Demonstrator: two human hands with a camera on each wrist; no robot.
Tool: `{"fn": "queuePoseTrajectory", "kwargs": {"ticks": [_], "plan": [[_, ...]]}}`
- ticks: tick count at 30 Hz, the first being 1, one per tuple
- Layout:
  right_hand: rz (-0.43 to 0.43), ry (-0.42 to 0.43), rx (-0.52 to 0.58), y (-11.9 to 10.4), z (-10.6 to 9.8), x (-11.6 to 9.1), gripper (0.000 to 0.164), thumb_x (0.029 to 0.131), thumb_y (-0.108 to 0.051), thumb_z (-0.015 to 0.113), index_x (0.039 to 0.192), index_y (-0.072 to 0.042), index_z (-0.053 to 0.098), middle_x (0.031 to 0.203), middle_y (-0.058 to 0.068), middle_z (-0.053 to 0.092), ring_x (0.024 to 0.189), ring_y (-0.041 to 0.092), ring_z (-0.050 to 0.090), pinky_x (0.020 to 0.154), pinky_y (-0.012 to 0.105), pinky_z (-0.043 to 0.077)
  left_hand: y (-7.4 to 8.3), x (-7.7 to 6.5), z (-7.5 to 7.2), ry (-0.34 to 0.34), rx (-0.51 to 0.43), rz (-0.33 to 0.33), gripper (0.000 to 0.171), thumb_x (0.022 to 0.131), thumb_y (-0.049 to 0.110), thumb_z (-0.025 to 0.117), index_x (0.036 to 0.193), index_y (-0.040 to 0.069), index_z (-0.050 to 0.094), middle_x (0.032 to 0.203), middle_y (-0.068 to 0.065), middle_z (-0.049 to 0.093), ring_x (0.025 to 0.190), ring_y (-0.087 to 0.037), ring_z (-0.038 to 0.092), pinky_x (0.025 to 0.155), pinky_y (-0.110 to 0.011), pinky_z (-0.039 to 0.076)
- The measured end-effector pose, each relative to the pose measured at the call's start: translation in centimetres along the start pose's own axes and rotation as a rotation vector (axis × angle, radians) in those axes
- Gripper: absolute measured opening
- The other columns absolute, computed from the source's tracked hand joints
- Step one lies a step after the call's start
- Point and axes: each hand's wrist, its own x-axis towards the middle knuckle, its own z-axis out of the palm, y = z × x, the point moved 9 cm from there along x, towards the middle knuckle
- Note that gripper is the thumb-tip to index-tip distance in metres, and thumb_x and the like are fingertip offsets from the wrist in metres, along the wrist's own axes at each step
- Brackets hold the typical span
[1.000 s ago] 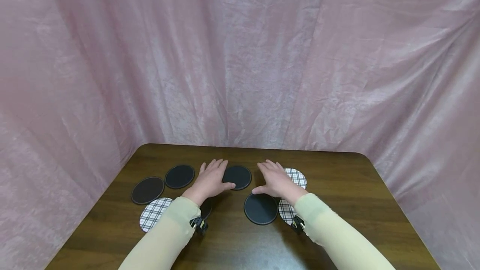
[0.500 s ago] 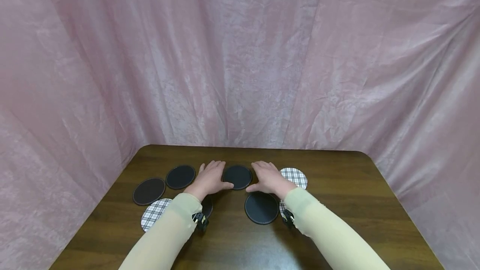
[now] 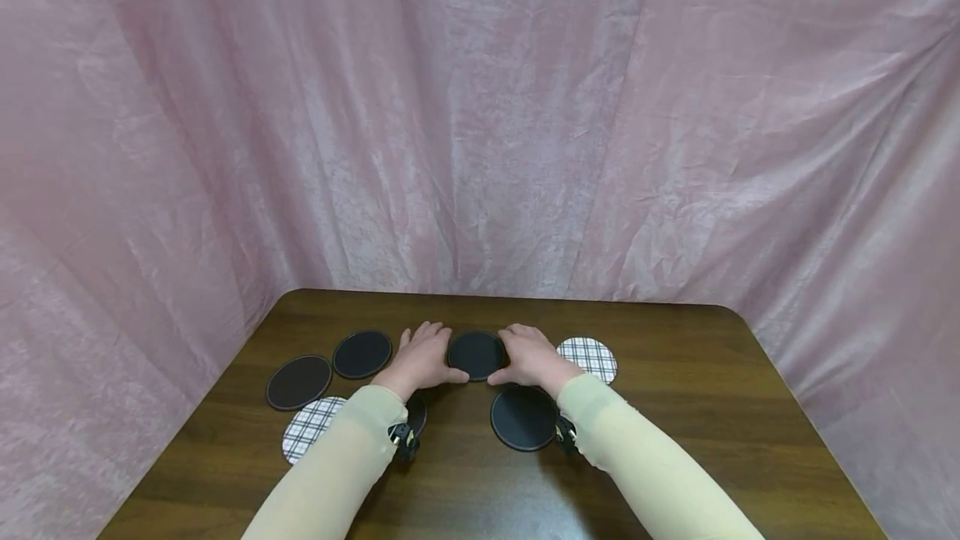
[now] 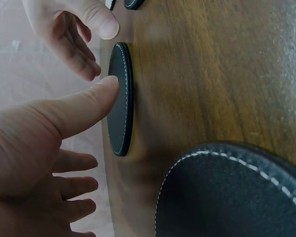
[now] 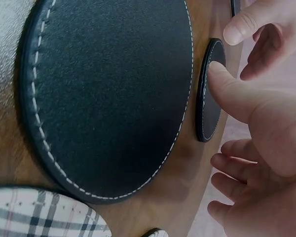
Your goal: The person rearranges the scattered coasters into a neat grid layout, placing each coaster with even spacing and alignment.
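Head view: relaxed, empty left hand point(image 3: 423, 359) and right hand point(image 3: 529, 358) flank one black coaster point(image 3: 476, 356); uneven pushing could skew it.

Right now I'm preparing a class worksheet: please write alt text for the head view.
A left hand and a right hand frame a round black disc on a wooden table, one on each side. More black discs and white plaid discs lie nearby, with a pink curtain behind.

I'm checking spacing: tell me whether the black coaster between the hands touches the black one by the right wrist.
Apart. The right wrist view shows wooden tabletop between the far coaster and the near coaster.
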Motion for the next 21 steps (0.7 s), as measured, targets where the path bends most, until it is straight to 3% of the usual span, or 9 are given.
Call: {"fn": "queuePoseTrajectory", "kwargs": {"ticks": [4, 15, 21], "plan": [[0.012, -0.006, -0.015, 0.0, 0.2, 0.3, 0.088, 0.089, -0.045, 0.093, 0.151, 0.007, 0.059, 0.146, 0.022, 0.062, 0.14, 0.038, 0.056, 0.124, 0.047, 0.038, -0.2, 0.1, 0.1, -0.011, 0.004, -0.01, 0.094, 0.09, 0.047, 0.093, 0.158, -0.006, 0.053, 0.169, -0.029, 0.04, 0.162, -0.05, 0.026, 0.128, -0.074, 0.014], [0.03, -0.012, -0.031, 0.0, 0.8, 0.8, 0.084, 0.088, -0.048, 0.094, 0.147, 0.004, 0.063, 0.134, 0.018, 0.062, 0.127, 0.037, 0.059, 0.116, 0.047, 0.046, -3.4, 2.7, 3.1, 0.007, -0.004, -0.006, 0.099, 0.083, 0.053, 0.096, 0.155, -0.003, 0.059, 0.168, -0.029, 0.042, 0.161, -0.053, 0.026, 0.125, -0.08, 0.01], [0.037, -0.001, -0.022, 0.1, 1.0, 0.8, 0.081, 0.088, -0.046, 0.095, 0.145, 0.004, 0.066, 0.131, 0.017, 0.061, 0.125, 0.036, 0.059, 0.116, 0.046, 0.045, -3.6, 2.8, 3.5, 0.003, -0.011, -0.019, 0.097, 0.081, 0.055, 0.097, 0.152, -0.001, 0.062, 0.167, -0.028, 0.045, 0.161, -0.052, 0.028, 0.125, -0.079, 0.01]]}}
